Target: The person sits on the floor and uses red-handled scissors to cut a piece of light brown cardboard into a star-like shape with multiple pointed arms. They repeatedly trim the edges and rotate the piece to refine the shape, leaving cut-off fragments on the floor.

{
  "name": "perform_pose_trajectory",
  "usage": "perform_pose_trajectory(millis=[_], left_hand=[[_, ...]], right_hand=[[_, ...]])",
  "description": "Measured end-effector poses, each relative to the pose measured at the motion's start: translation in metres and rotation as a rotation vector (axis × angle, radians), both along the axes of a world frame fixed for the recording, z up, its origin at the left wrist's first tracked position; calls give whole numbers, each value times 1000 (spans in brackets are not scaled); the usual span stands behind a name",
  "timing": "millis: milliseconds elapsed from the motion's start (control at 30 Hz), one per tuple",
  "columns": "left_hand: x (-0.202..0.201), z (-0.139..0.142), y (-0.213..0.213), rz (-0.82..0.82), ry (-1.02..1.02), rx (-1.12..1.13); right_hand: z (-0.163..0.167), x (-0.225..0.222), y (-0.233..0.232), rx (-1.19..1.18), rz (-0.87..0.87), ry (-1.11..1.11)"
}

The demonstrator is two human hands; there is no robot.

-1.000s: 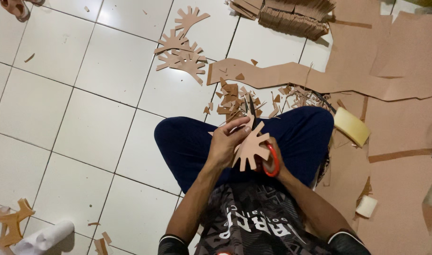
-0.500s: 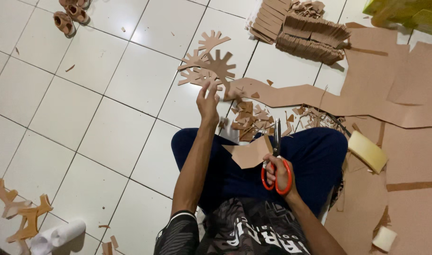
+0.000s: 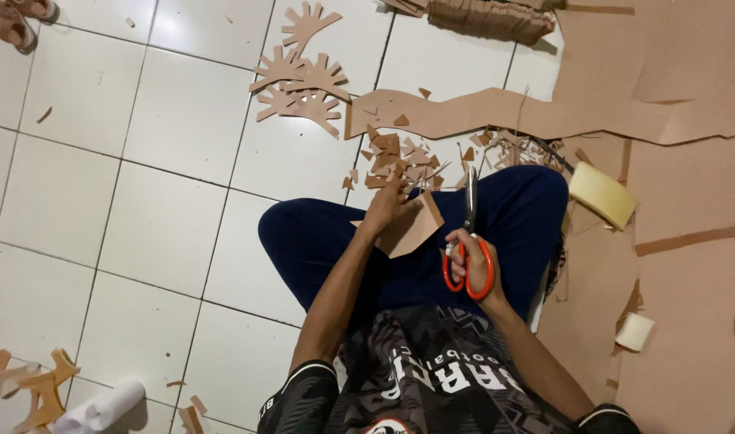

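Observation:
I sit cross-legged on a white tiled floor in dark blue trousers. My left hand [image 3: 386, 206] rests on a flat brown cardboard piece [image 3: 412, 231] lying over my lap, fingers on its upper left edge. My right hand [image 3: 473, 264] grips orange-handled scissors [image 3: 466, 257], blades pointing away from me and just right of the cardboard piece. A heap of small cardboard scraps [image 3: 400, 159] lies on the floor just beyond my knees.
Several branched cardboard cut-outs [image 3: 299, 80] lie on the tiles ahead. Large brown cardboard sheets [image 3: 673, 88] cover the floor at right, with a yellow sponge block [image 3: 601, 194] and a stack of cardboard [image 3: 488, 16]. Sandals [image 3: 14, 20] top left; a white roll [image 3: 102, 408] and orange cut-outs [image 3: 38, 386] bottom left.
My left hand had reached out to the cut-outs on the floor and has come back to the cardboard piece on my lap. The branched cut-out it held earlier is gone from my hands.

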State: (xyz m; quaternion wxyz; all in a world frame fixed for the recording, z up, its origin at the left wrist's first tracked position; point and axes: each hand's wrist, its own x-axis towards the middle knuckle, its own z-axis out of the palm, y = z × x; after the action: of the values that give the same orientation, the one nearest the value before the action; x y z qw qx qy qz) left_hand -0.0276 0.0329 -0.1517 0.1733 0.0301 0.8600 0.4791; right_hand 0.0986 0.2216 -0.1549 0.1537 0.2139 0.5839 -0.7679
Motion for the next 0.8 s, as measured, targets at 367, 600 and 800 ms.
perform_pose_trajectory(millis=[367, 600, 800], left_hand=[[-26, 28, -38, 633, 56, 736], [13, 20, -44, 552, -101, 920], [30, 33, -55, 525, -121, 791]], right_hand=[[22, -9, 8, 138, 58, 20], [26, -10, -5, 314, 251, 28], [25, -16, -4, 370, 372, 104]])
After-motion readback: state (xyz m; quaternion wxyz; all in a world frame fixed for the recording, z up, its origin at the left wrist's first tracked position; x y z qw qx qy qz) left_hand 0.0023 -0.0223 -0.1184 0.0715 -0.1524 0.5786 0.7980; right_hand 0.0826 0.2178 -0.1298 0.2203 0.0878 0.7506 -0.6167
